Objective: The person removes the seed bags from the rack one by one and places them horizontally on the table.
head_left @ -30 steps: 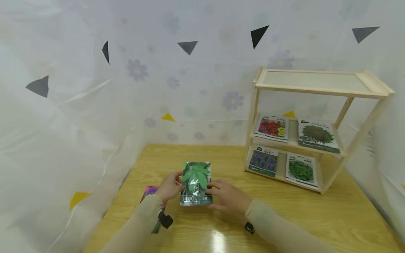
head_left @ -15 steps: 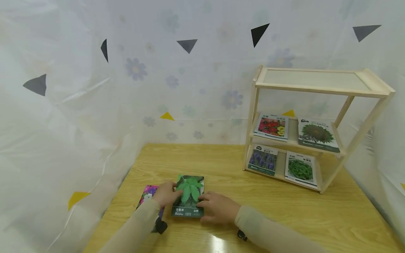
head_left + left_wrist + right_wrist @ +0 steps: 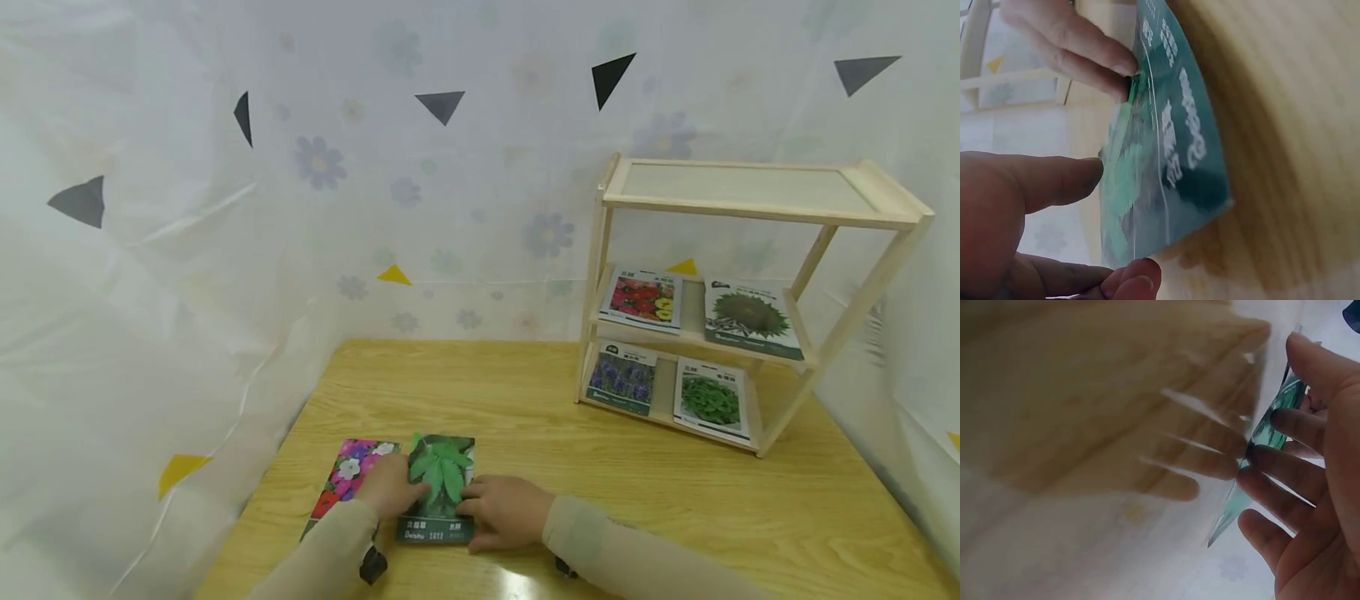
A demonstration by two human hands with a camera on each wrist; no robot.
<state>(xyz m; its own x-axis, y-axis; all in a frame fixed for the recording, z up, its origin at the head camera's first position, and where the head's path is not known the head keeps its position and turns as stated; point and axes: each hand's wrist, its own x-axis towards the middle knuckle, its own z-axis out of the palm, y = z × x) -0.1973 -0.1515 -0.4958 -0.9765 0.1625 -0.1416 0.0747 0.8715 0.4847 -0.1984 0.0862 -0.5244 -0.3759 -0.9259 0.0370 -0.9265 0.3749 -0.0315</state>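
A seed packet (image 3: 439, 490) with a green leaf picture and a dark green lower band lies between both hands, close over the table. My left hand (image 3: 390, 487) pinches its left edge, thumb over the face and fingertips at the side, as the left wrist view shows. On the opposite edge, my right hand (image 3: 510, 510) touches the packet with extended, slightly bent fingers (image 3: 1275, 487); its thumb (image 3: 1310, 359) is near the packet's lower corner. Just left of it, a flower packet (image 3: 348, 469) with pink, white and red blooms lies partly hidden under my left hand and sleeve.
A wooden rack (image 3: 765, 215) stands at the right of the wooden table (image 3: 480, 383). Its middle shelf bears a red-flower packet (image 3: 643, 298) and a sunflower packet (image 3: 752, 317). Below are a purple-flower packet (image 3: 622, 379) and a green-leaf packet (image 3: 711, 400).
Both hands have brought the leaf packet down and toward the person, slightly left, to beside the flower packet. More of the flower packet shows now. The rack and its packets stay put.
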